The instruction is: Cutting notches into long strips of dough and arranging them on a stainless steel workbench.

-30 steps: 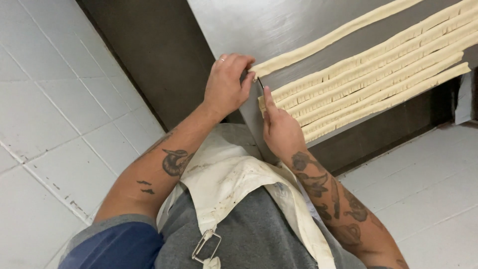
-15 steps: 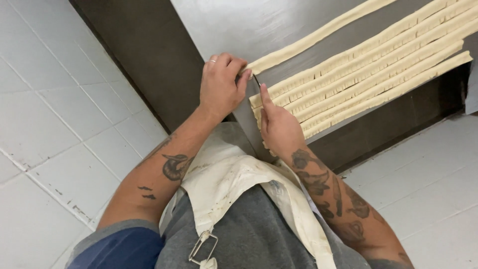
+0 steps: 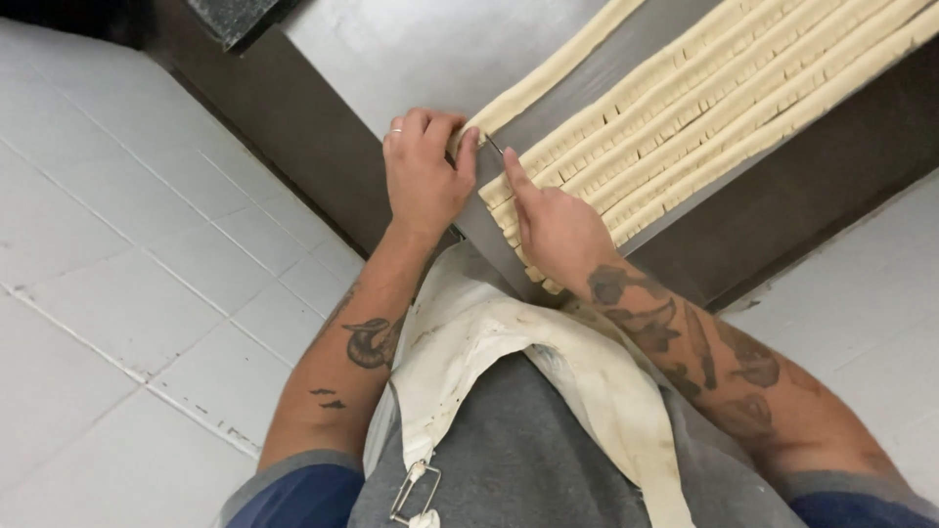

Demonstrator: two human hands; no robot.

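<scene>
Dough ropes (image 3: pixel 704 108) lie side by side on the steel counter (image 3: pixel 411 49), running from the frame centre toward the upper right. Most ropes carry close crosswise cuts along their visible length, so the portioning appears well advanced. One separate rope (image 3: pixel 558 68), set apart at the upper centre, looks smooth and uncut; judged from this, it remains to be worked.

Left hand (image 3: pixel 423 176) is curled closed over the near end of that uncut rope, fingertips pressing it to the counter. Right hand (image 3: pixel 558 230) lies flat over the near ends of the cut ropes, index finger extended along a thin metal blade (image 3: pixel 495 147); the grip itself is hidden, so whether the hand clasps a handle cannot be told.

Dough is pale cream, matte, soft-edged and round in section. Counter is brushed grey metal with a dark front panel. Floor consists of white square tiles. An off-white cloth apron (image 3: pixel 509 342) covers a grey garment.
</scene>
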